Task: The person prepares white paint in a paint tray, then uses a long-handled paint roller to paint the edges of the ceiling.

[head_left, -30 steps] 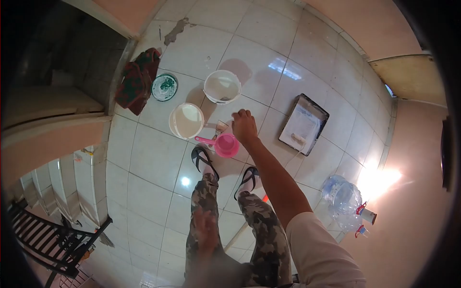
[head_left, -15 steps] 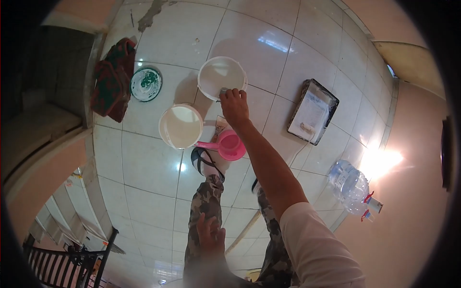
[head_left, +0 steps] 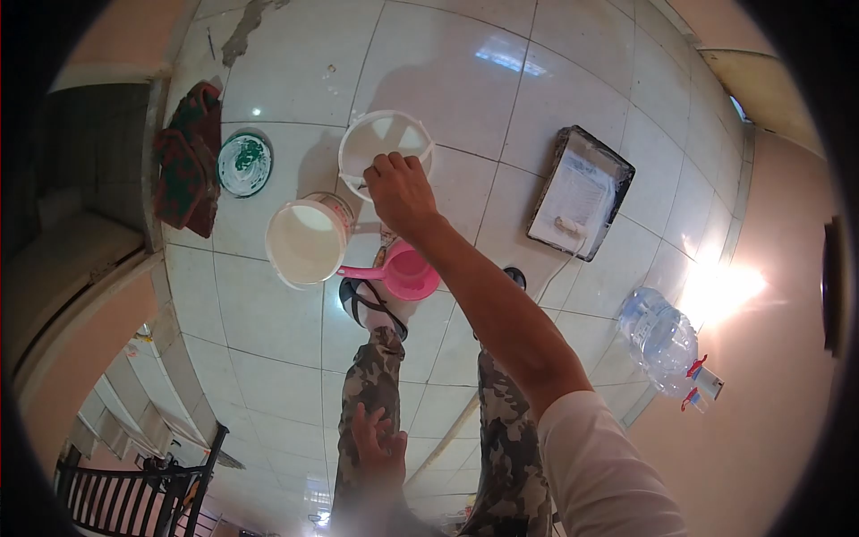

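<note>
My right hand [head_left: 400, 192] is closed at the near rim of a white bucket [head_left: 344, 152], its fingers curled down. Whatever the fingertips hold is hidden behind the knuckles; a small dark bit shows left of them. My left hand [head_left: 378, 443] hangs low in front of my camouflage trouser leg, fingers apart and holding nothing. A second white bucket [head_left: 307, 242] with pale contents stands nearer and to the left. Beside it, close to my sandalled foot, sits a pink dipper [head_left: 412, 273], its handle touching or nearly touching that bucket. A paintbrush [head_left: 386, 236] lies partly hidden behind the dipper.
A black-edged paint tray [head_left: 542, 204] with a roller [head_left: 569, 225] lies to the right. Clear water bottles [head_left: 659, 345] lie by the right wall. On the left are a paint-smeared lid [head_left: 244, 166] and a red-green cloth [head_left: 190, 161]. A black railing [head_left: 134, 497] stands lower left.
The view has shifted, so the floor things appear further left. My right hand has moved slightly left over the bucket rim, and the greyish piece seen earlier at its fingers is hidden.
</note>
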A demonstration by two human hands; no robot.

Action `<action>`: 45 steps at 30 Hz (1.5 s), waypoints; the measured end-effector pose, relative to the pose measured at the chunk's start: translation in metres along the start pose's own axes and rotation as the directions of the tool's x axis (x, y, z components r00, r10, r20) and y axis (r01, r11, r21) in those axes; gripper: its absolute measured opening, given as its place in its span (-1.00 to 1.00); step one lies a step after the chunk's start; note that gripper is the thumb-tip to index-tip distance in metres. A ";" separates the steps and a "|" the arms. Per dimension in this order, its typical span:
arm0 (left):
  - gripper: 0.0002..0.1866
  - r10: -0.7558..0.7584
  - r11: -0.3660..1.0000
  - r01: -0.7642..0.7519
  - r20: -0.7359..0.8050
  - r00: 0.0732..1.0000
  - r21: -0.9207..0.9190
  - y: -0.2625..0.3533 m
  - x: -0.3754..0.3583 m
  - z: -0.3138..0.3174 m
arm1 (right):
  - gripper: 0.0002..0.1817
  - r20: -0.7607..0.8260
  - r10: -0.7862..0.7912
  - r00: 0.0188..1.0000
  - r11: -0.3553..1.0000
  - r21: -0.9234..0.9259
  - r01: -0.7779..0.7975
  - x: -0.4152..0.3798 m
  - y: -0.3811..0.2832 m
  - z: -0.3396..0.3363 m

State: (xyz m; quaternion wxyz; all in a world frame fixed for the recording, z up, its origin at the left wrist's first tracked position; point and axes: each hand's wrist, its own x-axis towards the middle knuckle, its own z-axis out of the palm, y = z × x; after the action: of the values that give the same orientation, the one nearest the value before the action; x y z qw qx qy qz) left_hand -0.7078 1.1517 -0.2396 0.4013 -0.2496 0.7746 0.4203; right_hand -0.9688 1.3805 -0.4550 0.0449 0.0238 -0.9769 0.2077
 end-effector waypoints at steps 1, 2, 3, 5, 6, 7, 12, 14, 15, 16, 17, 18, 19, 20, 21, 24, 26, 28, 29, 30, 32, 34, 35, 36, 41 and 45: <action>-0.25 -0.005 1.000 0.005 -0.004 1.000 -0.005 0.005 0.000 0.003 | -0.92 -0.008 0.020 1.000 0.999 0.038 -0.020 -0.004 0.001 -0.006; -0.26 -0.008 1.000 0.008 -0.008 1.000 -0.012 0.008 0.001 0.007 | -0.92 -0.017 0.039 0.999 0.997 0.074 -0.038 -0.009 0.003 -0.012; -0.26 0.001 1.000 -0.001 -0.024 1.000 -0.024 0.007 0.004 0.010 | -0.92 -0.010 0.069 0.998 0.993 0.093 -0.068 -0.016 0.006 -0.019; -0.26 0.021 0.999 -0.023 -0.052 0.998 -0.046 -0.009 0.021 0.014 | -0.91 0.002 0.131 0.991 0.983 0.127 -0.131 -0.033 0.013 -0.035; -0.26 0.053 0.989 -0.058 -0.041 0.998 -0.134 -0.031 0.038 0.016 | -0.92 -0.023 0.159 0.987 0.973 0.173 -0.153 -0.043 0.014 -0.047; -0.30 0.009 0.974 -0.023 -0.064 0.998 -0.227 -0.028 0.056 0.024 | -0.92 -0.049 0.187 0.981 0.960 0.221 -0.172 -0.053 0.012 -0.061; -0.41 0.074 0.869 -0.045 0.040 0.996 -0.493 -0.005 0.195 0.077 | -0.79 -0.065 0.315 0.947 0.893 0.359 -0.273 -0.100 -0.005 -0.148; -0.46 -0.012 0.659 0.154 0.194 0.981 -0.736 -0.024 0.251 0.112 | -0.76 -0.073 0.351 0.933 0.867 0.401 -0.295 -0.118 -0.009 -0.182; -0.47 0.072 0.633 0.120 0.213 0.975 -0.764 -0.023 0.255 0.129 | -0.74 -0.061 0.364 0.929 0.861 0.404 -0.310 -0.126 -0.010 -0.196; -0.49 0.078 0.610 0.150 0.247 0.966 -0.779 -0.022 0.261 0.146 | -0.72 -0.051 0.378 0.924 0.853 0.407 -0.326 -0.134 -0.009 -0.210; -0.51 0.081 0.581 0.179 0.275 0.958 -0.794 -0.022 0.265 0.164 | -0.70 -0.044 0.392 0.919 0.846 0.411 -0.341 -0.141 -0.008 -0.222; -0.53 0.073 0.567 0.206 0.298 0.952 -0.797 -0.021 0.267 0.179 | -0.67 -0.045 0.400 0.915 0.847 0.401 -0.350 -0.148 -0.004 -0.233; -0.55 0.068 0.557 0.229 0.319 0.945 -0.798 -0.020 0.268 0.193 | -0.68 -0.051 0.419 0.907 0.843 0.393 -0.367 -0.156 0.003 -0.238; -0.57 0.062 0.553 0.249 0.337 0.939 -0.795 -0.020 0.269 0.205 | -0.68 -0.055 0.438 0.897 0.838 0.386 -0.385 -0.165 0.010 -0.241; -0.59 0.054 0.551 0.269 0.355 0.933 -0.790 -0.021 0.269 0.216 | -0.69 -0.057 0.457 0.888 0.833 0.378 -0.404 -0.174 0.017 -0.243; -0.64 0.019 0.566 0.305 0.382 0.924 -0.766 -0.025 0.262 0.242 | -0.71 -0.059 0.486 0.872 0.836 0.323 -0.444 -0.201 0.044 -0.241; -0.67 0.000 0.585 0.306 0.378 0.926 -0.751 -0.014 0.255 0.258 | -0.74 -0.099 0.504 0.858 0.841 0.285 -0.461 -0.214 0.062 -0.233; -0.73 -0.031 0.595 0.295 0.346 0.938 -0.748 0.001 0.245 0.274 | -0.76 -0.127 0.539 0.833 0.827 0.266 -0.494 -0.223 0.079 -0.221; -0.75 -0.046 0.601 0.285 0.324 0.945 -0.747 0.001 0.245 0.280 | -0.76 -0.136 0.564 0.815 0.813 0.267 -0.518 -0.226 0.088 -0.215; -0.75 -0.017 0.616 0.279 0.341 0.940 -0.737 0.000 0.248 0.284 | -0.76 -0.145 0.588 0.796 0.798 0.268 -0.540 -0.229 0.098 -0.209; -0.72 -0.019 0.710 0.218 0.292 0.956 -0.670 0.012 0.242 0.298 | -0.76 -0.195 0.632 0.750 0.771 0.254 -0.584 -0.238 0.124 -0.193; -0.68 -0.022 0.764 0.180 0.254 0.967 -0.620 0.026 0.236 0.306 | -0.75 -0.199 0.664 0.720 0.746 0.242 -0.621 -0.244 0.144 -0.182; -0.65 -0.029 0.780 0.173 0.242 0.970 -0.601 0.031 0.234 0.308 | -0.75 -0.205 0.679 0.705 0.733 0.244 -0.635 -0.246 0.150 -0.179; -0.62 -0.033 0.796 0.164 0.230 0.973 -0.583 0.038 0.232 0.311 | -0.75 -0.212 0.692 0.690 0.721 0.247 -0.647 -0.247 0.157 -0.175; -0.56 -0.018 0.870 0.112 0.196 0.980 -0.480 0.055 0.237 0.320 | -0.77 -0.259 0.756 0.601 0.654 0.306 -0.691 -0.244 0.182 -0.167; -0.56 -0.038 0.917 0.084 0.125 0.991 -0.390 0.085 0.236 0.329 | -0.79 -0.280 0.793 0.541 0.608 0.349 -0.713 -0.242 0.204 -0.165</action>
State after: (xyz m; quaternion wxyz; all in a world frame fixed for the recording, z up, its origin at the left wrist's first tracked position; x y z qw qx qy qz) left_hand -0.7643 1.4648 -0.5048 0.3997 -0.3247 0.6416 0.5685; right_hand -0.7288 1.6408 -0.4105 0.1506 -0.4398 -0.8329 0.3003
